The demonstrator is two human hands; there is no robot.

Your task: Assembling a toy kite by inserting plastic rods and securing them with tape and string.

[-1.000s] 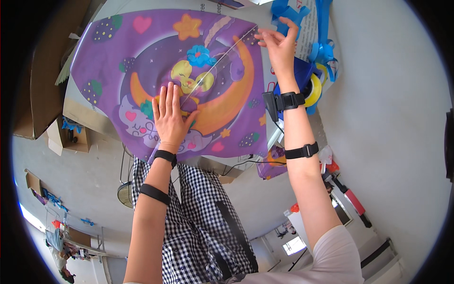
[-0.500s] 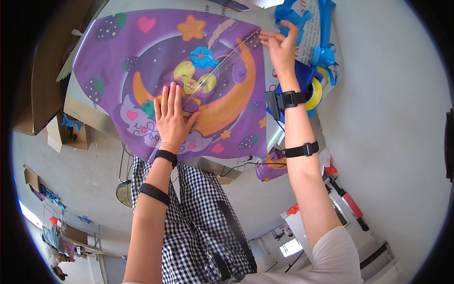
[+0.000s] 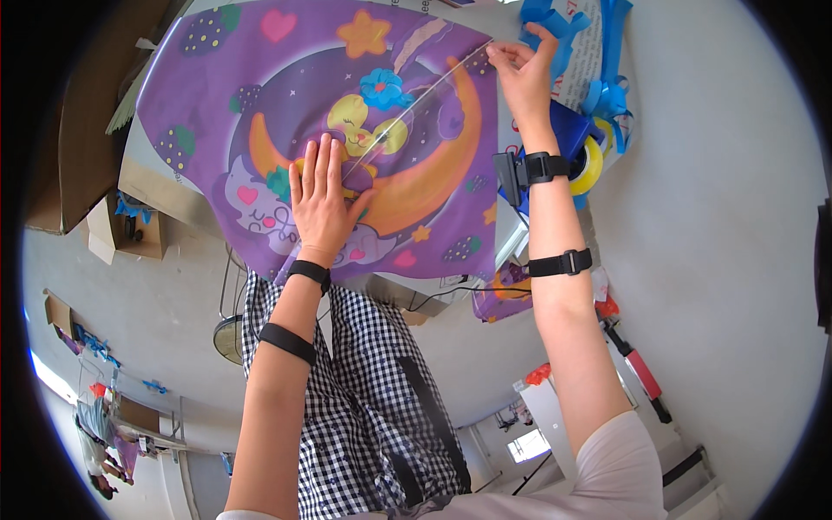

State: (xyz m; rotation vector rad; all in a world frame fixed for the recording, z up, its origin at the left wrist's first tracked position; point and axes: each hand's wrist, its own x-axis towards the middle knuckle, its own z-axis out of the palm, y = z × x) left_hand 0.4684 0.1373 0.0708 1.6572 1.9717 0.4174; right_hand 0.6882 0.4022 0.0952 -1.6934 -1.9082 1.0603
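1. Left hand [image 3: 321, 212] and right hand [image 3: 529, 82] are held well apart, one near the centre of the frame, one at the upper right.
2. By the left hand, a flat palm is laid on the purple printed sheet [image 3: 295, 100], with the fingers straight and close together, pointed toward the top of the frame, and the thumb spread to the right.
3. The purple printed sheet is spread across the upper middle of the frame, over the surface [image 3: 160, 186]; its longer span is set roughly left to right, and most of it is left uncovered.
4. Across its right half a thin pale line [image 3: 433, 93] is seen, its long axis slanted from beside the left fingers up to the upper right corner of the sheet.
5. The lower end of that line is neared by the left hand, the upper end by the right; the two are thus joined by one diagonal.
6. At the corner, the right thumb and forefinger are brought close together; whether the line's end is pinched between them cannot be told for certain at this size.
7. Beyond the right wrist, a yellow tape roll [image 3: 591, 167] and curled blue ribbon [image 3: 613, 52] are placed.
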